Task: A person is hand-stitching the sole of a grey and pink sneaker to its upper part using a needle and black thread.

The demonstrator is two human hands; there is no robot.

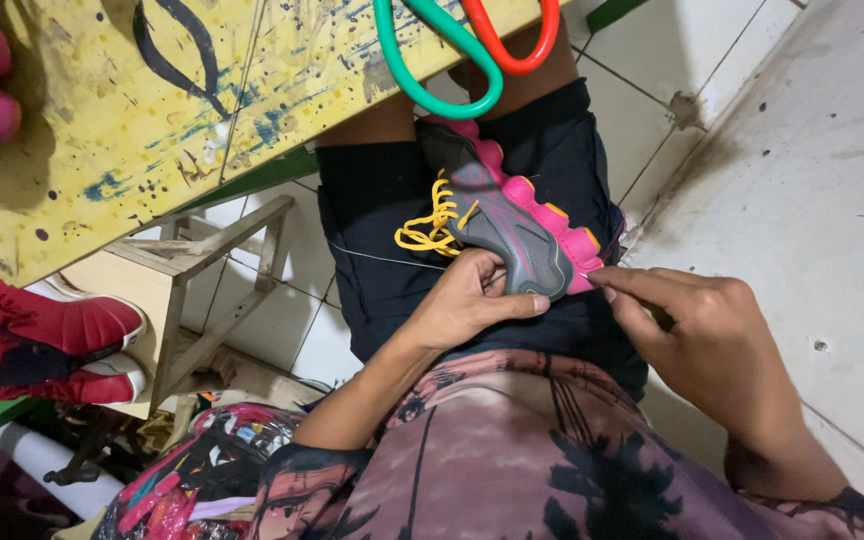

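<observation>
Left hand (472, 300) grips shoe (502, 225); right hand (692, 340) pinches something thin, maybe a needle, beside it—a slip could prick fingers.

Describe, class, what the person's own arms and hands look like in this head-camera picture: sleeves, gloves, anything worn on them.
Both hands, the left hand and the right hand, are bare: no gloves, and no rings or watch show. The forearms are uncovered too. Short sleeves of a dusky pink shirt with a dark palm-tree print end near the elbows, edged in a dark band.
</observation>
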